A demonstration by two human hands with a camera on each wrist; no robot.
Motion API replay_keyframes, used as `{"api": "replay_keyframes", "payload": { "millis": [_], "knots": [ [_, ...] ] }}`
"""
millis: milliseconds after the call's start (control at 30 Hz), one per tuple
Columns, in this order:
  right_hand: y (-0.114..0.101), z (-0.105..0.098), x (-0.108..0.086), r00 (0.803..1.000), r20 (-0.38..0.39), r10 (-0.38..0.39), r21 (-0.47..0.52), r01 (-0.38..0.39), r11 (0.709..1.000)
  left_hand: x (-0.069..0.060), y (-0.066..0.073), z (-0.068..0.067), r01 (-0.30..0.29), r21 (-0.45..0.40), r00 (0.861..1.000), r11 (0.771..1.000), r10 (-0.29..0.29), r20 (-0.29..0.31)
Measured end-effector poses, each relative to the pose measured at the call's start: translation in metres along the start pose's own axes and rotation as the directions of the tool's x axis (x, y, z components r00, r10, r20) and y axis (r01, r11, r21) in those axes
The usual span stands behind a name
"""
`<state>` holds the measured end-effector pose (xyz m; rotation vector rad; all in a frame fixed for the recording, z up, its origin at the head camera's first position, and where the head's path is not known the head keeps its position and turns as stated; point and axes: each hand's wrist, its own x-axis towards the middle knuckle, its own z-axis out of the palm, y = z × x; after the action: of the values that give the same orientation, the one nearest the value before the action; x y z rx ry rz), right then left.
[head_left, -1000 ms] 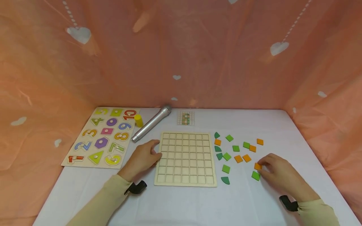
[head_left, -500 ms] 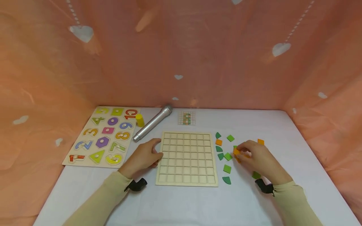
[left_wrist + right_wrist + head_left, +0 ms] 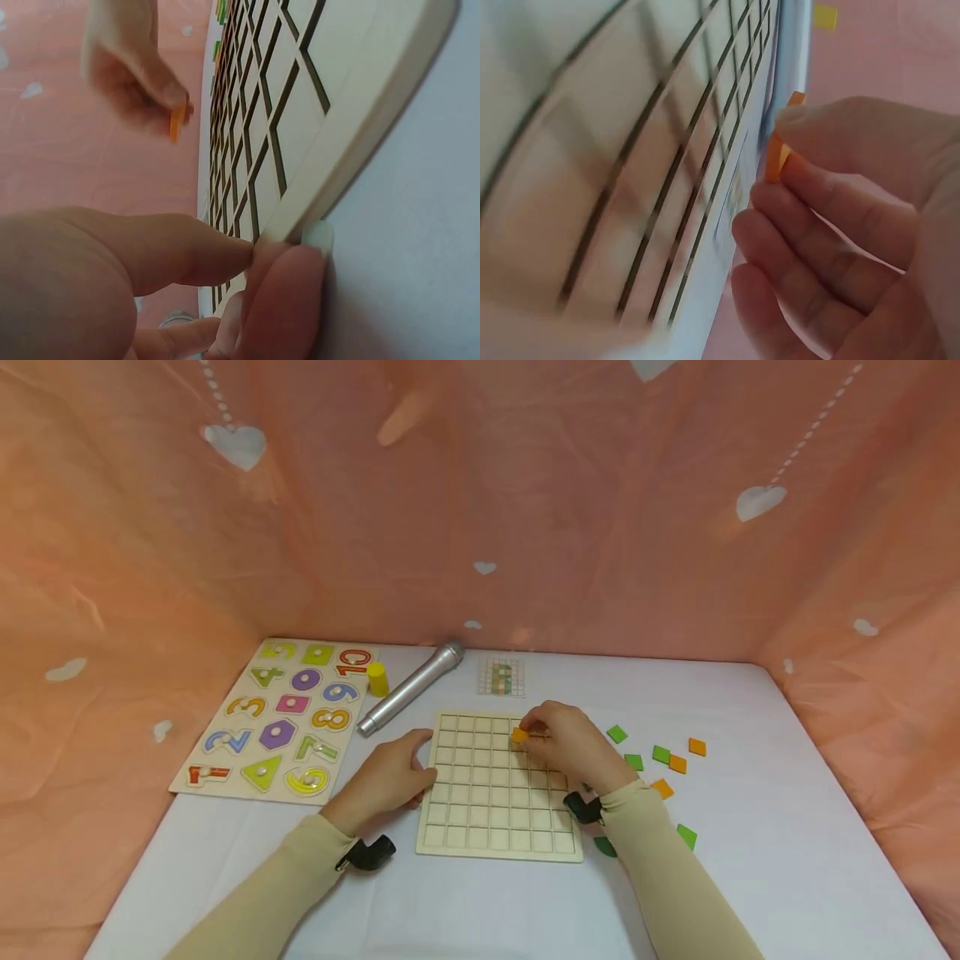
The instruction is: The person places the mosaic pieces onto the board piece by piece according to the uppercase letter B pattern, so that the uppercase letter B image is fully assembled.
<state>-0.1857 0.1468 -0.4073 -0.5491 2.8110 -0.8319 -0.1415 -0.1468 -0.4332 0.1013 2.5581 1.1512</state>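
"So, who's holding what?"

"The left hand [image 3: 382, 777] holds the grid board [image 3: 480, 814] by its left edge. Farther off, the right hand [image 3: 573, 747] has an orange tile [image 3: 520, 735] pinched in its grip, over the far part of that board."

"And farther out?"

"Green tiles [image 3: 617, 734] and other orange tiles [image 3: 677, 764] lie scattered on the counter [image 3: 772, 793], to the right. Over on the left lies a number puzzle [image 3: 303, 724], with a yellow cylinder [image 3: 378, 679] and a silver microphone [image 3: 412, 687] near its far corner. A pattern card [image 3: 502, 677] lies beyond the grid board. Behind everything hangs a pink-orange curtain [image 3: 600, 568]."
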Motion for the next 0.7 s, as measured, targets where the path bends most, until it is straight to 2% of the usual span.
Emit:
{"api": "replay_keyframes", "payload": {
  "millis": [133, 267, 567, 700],
  "knots": [
    [-0.016, 0.009, 0.018, 0.999, 0.019, -0.03, -0.012, 0.03, 0.999, 0.0, 0.002, 0.001, 0.008, 0.02, 1.0, 1.0, -0.008, -0.002],
    [-0.026, 0.019, 0.027, 0.999, 0.03, -0.022, -0.008, 0.022, 1.0, 0.0, 0.003, 0.002, 0.016, 0.042, 1.0, 0.999, -0.017, 0.007],
    [-0.03, 0.036, 0.03, 1.0, -0.004, 0.008, -0.057, -0.008, 0.998, 0.0, 0.002, 0.003, 0.017, 0.026, 1.0, 1.0, -0.017, 0.01],
    [-0.034, 0.039, 0.033, 1.0, -0.005, -0.005, -0.069, 0.005, 0.998, 0.0, 0.0, 0.002, 0.022, 0.009, 1.0, 1.0, -0.022, 0.004]
  ]
}}
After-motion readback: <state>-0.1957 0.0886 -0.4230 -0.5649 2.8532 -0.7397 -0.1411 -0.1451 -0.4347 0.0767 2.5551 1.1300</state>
